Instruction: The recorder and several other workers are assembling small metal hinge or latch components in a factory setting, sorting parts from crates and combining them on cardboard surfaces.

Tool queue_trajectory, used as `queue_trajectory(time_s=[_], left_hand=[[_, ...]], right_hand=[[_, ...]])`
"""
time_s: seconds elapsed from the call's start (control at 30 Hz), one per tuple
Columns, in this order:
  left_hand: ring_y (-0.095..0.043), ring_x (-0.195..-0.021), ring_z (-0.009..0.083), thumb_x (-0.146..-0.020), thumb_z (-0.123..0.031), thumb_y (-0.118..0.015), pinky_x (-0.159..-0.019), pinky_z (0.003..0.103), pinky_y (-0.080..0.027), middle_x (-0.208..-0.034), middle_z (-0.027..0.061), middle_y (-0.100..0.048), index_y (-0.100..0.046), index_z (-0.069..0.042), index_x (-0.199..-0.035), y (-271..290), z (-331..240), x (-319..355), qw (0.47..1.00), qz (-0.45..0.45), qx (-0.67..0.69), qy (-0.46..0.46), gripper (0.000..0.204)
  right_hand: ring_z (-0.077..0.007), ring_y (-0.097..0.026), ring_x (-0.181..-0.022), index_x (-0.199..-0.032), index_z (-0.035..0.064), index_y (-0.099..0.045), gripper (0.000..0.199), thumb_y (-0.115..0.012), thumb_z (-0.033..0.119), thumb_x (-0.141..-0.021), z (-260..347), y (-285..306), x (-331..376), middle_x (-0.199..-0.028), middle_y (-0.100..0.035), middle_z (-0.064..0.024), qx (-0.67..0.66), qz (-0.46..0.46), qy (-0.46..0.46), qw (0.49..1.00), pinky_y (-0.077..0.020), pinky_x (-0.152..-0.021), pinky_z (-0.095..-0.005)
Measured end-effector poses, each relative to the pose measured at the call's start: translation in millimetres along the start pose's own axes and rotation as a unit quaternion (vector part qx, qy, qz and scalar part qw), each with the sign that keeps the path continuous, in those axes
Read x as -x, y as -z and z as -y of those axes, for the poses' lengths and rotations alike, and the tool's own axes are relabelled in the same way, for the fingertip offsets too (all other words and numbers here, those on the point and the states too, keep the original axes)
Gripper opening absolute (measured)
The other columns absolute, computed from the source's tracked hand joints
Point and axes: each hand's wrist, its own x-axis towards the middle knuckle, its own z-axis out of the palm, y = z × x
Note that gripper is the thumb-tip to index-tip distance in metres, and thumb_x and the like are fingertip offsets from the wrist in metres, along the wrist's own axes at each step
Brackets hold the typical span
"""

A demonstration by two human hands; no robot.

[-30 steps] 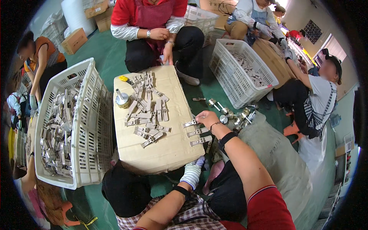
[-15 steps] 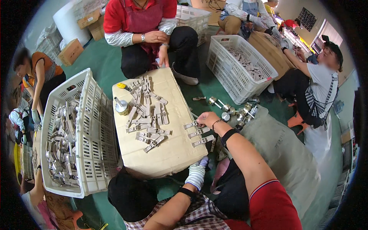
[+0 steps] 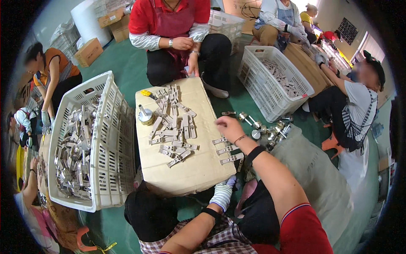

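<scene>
On a cardboard box lies a heap of beige clip-shaped pieces. Three similar flat clips sit in a row along its right edge. Just above this row hovers my bare right hand, its fingers bent and slightly blurred; whether anything is between them is unclear. My left hand, in a striped glove, is low at the box's near right corner, its fingers partly hidden. A round metal piece with a stem stands at the box's left side, near a small yellow-and-black object.
A white crate full of metal parts stands left of the box. More round metal pieces lie at the right by a pale sack. Another white crate holds clips. A person in red sits opposite; others sit around.
My right hand has lifted off the farthest clip in the row and moved slightly away from me. The whole view has shifted a little; my left hand stays by the box corner.
</scene>
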Motion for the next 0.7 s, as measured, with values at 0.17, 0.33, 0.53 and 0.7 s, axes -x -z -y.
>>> queue_trajectory(time_s=[0.17,0.33,0.53,0.7], left_hand=[[-0.054,-0.093,0.0214,-0.087,-0.023,-0.055,-0.084,0.032,-0.041,-0.106,0.0095,-0.061,-0.056,-0.002,-0.112,-6.5,-7.4,4.5,1.0,0.015,0.014,0.015,0.033],[-0.056,-0.089,0.0266,-0.09,-0.022,-0.047,-0.08,0.034,-0.043,-0.1,0.0145,-0.062,-0.058,-0.001,-0.102,2.6,27.7,-10.5,0.992,0.023,-0.121,0.004,0.026],[-0.057,-0.086,0.0291,-0.091,-0.025,-0.042,-0.079,0.036,-0.043,-0.094,0.0136,-0.063,-0.059,-0.002,-0.096,4.1,57.5,-24.4,0.958,0.053,-0.278,-0.034,0.029],[-0.057,-0.087,0.0292,-0.09,-0.021,-0.045,-0.08,0.035,-0.044,-0.095,0.0136,-0.063,-0.06,-0.002,-0.096,15.4,65.8,-28.9,0.891,0.058,-0.431,-0.128,0.025]], right_hand=[[-0.0276,-0.056,-0.085,-0.084,0.0057,-0.062,0.012,-0.057,0.013,-0.076,48.0,-55.5,13.5,-0.084,-0.061,-0.0107,0.039,0.112,0.194,0.974,-0.0451,-0.075,-0.0359],[-0.0218,-0.051,-0.094,-0.093,0.0111,-0.058,0.023,-0.064,0.022,-0.073,73.7,-85.4,36.5,-0.091,-0.057,-0.0044,0.268,0.149,0.341,0.888,-0.0389,-0.08,-0.0351],[-0.0227,-0.05,-0.094,-0.087,0.0095,-0.058,0.016,-0.062,0.02,-0.075,65.2,-84.8,42.9,-0.091,-0.054,-0.0046,0.277,0.123,0.289,0.908,-0.0388,-0.079,-0.0351],[-0.0244,-0.051,-0.092,-0.086,0.0093,-0.059,0.01,-0.058,0.014,-0.077,71.3,-88.4,45.9,-0.087,-0.055,-0.0072,0.26,0.138,0.288,0.911,-0.0401,-0.079,-0.0363]])
